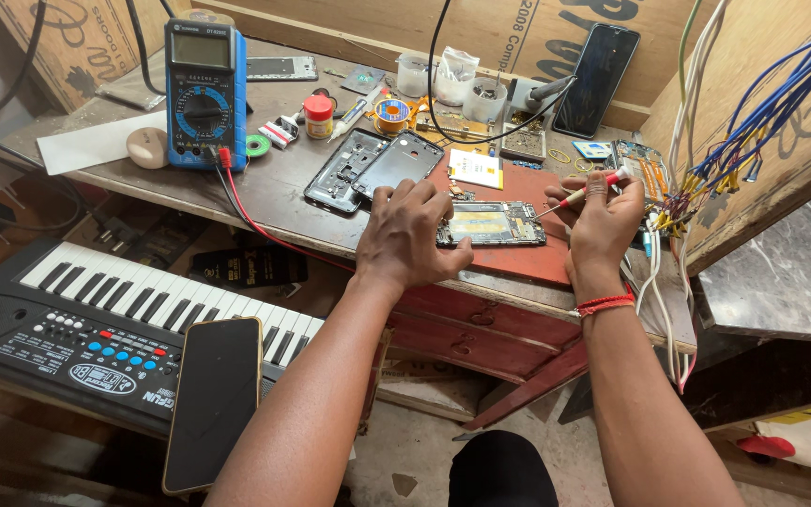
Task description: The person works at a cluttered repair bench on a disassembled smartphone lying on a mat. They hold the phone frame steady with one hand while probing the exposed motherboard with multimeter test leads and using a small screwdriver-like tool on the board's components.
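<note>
An opened phone (495, 223) with its circuit board bared lies on a red mat (518, 258) at the bench's front edge. My left hand (410, 235) rests on the phone's left end, fingers curled down on it. My right hand (603, 225) grips a small red-and-white screwdriver (582, 192), whose tip points at the phone's right end. A red thread band circles my right wrist.
A blue multimeter (204, 94) with a red lead stands at back left. Two dark phone shells (373, 167) lie beside the mat. A keyboard (124, 329) with a phone (213, 404) on it sits lower left. Blue wires (762, 122) hang right; a dark phone (598, 80) leans at the back.
</note>
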The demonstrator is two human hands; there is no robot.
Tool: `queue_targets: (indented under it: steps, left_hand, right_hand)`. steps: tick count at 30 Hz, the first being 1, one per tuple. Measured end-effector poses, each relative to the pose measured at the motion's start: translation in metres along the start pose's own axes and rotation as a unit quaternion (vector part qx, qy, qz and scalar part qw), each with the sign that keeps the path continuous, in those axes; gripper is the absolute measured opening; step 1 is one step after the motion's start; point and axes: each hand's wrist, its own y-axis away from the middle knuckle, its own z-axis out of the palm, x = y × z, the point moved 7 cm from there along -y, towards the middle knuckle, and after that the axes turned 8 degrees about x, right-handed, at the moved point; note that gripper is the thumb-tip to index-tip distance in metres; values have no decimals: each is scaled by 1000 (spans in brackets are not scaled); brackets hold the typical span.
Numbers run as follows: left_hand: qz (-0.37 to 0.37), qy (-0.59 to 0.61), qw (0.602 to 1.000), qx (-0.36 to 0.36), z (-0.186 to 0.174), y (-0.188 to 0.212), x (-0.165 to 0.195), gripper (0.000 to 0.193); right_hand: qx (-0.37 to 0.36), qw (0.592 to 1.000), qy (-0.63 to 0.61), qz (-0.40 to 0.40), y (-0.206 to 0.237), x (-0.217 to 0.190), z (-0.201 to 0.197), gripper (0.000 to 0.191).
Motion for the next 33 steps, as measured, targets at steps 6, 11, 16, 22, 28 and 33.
queue_targets:
  steps: [6,11,16,22,28,33]
  left_hand:
    - [-1,1,1000,-3,1,0,0,35]
    - [0,4,1000,4,0,0,0,34]
    - [1,4,1000,5,1,0,1,34]
    - [0,-2,1000,-2,0,0,1,34]
    - [-5,-5,1000,-11,3,0,0,33]
    - [-2,-6,1000,-14,4,0,-1,34]
  right_hand:
    - [21,999,-21,-21,0,-5,-5,17]
    - [-23,996,3,-81,5,-12,2,17]
    - [-45,995,18,-86,9,-14,6,16]
    - [-52,995,18,-81,9,-15,7,16]
    - [-47,997,-2,-64,6,-11,5,14]
    - [-53,996,-3,-75,7,-12,5,14]
